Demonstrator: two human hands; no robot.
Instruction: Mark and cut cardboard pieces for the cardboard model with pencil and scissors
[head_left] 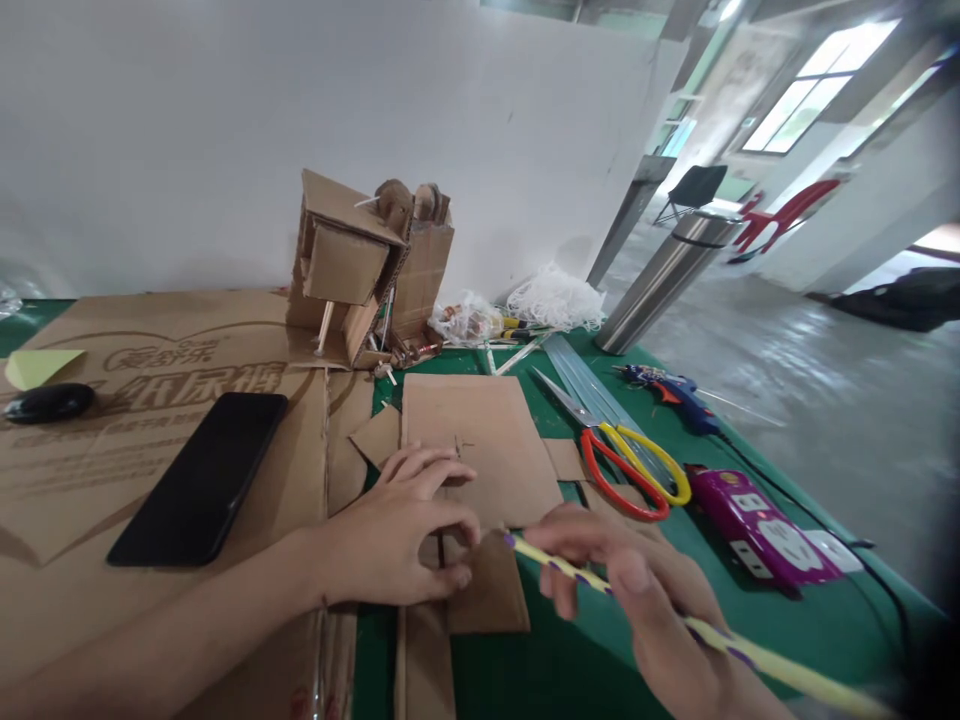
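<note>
cardboard covers most of the green counter [570, 660]: a large flattened box sheet [150, 400] lies over its left half, and smaller cut pieces sit near the middle of the near edge. the left hand [397, 535] presses down on a flat cardboard panel [480, 440], its fingers [431, 470] spread and bent, the tips resting beside a small pencil cross on the panel; the hand seems to be there to keep the piece from sliding. it grips nothing, only bears down. the right hand [637, 600] has its fingers curled tight around a yellow pencil with purple stripes [570, 572], held like a writing tool, tip aimed toward the left hand and hovering just over a small cardboard offcut [487, 590] at the near edge.

scissors with red and yellow handles [630, 465] lie just right of the panel, blades pointing to the far edge, resting on a clear ruler [585, 385]. a blue glue gun [671, 390] and a purple power strip [757, 530] sit along the right edge, within reach but apart from the work. a black phone [199, 475] and a black mouse [49, 402] rest on the box sheet to the left. a cardboard model with sticks and wheels [367, 270] stands upright toward the far edge against the wall, beside crumpled plastic bags [525, 305].
</note>
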